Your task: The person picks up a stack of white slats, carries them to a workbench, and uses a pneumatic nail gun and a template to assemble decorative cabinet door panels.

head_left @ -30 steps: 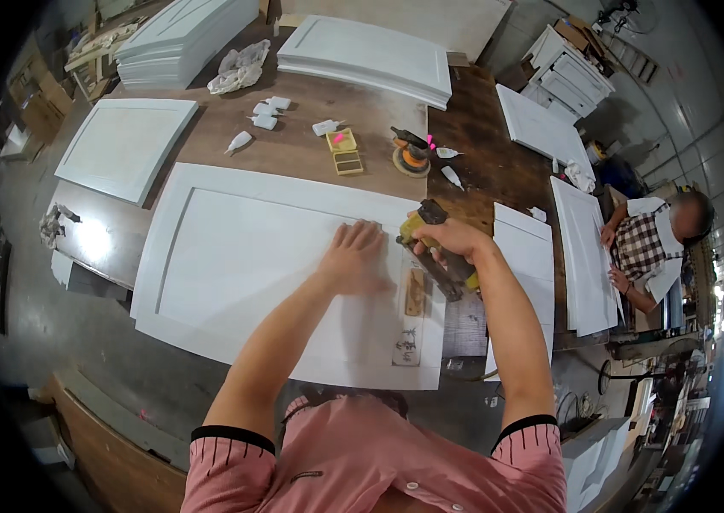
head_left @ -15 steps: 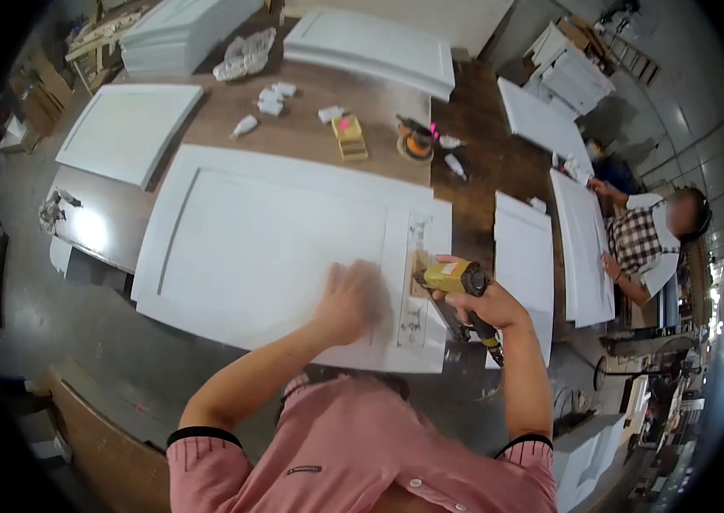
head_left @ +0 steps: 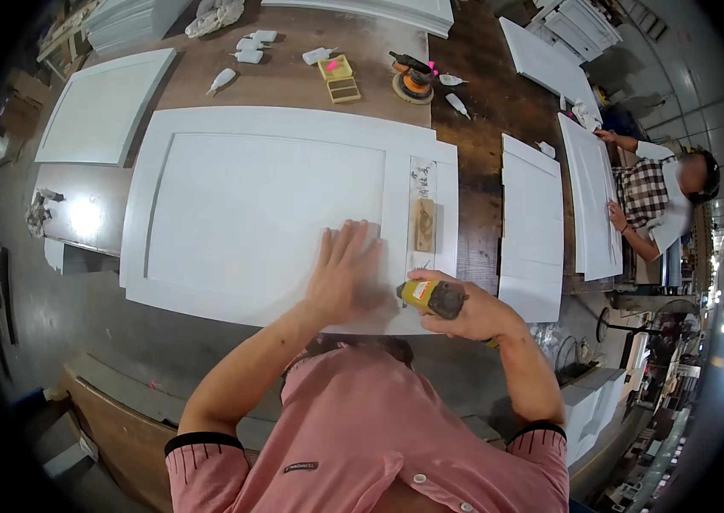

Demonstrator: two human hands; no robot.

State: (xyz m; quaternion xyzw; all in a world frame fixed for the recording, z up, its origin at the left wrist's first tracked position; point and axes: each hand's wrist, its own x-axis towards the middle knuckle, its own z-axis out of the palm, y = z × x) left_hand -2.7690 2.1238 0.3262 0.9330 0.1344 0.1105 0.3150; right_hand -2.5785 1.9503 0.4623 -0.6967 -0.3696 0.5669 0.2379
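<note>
My left hand (head_left: pixel 345 274) lies on the white framed panel (head_left: pixel 264 214), fingers stretched out toward its far side. A yellow and black air nailer (head_left: pixel 432 297) is gripped in my right hand (head_left: pixel 483 315), its nose over the near end of a narrow strip (head_left: pixel 422 175) with dark handwriting. That strip lies along the panel's right part. A small wooden block (head_left: pixel 423 226) rests on it, farther off than the nailer. My right hand and the tool hide the strip's near end, so I cannot tell whether the nose touches it.
Beyond the panel are an orange sander (head_left: pixel 414 84), a yellow open box (head_left: pixel 341 81) and several white bottles (head_left: pixel 249 56). Another panel (head_left: pixel 105 107) lies at left, white boards (head_left: pixel 530 227) at right. A person (head_left: pixel 648 197) works at the far right.
My right hand has brought the nailer nearer to me, from beside the wooden block to the strip's near end. My left hand stays on the panel. The view has shifted.
</note>
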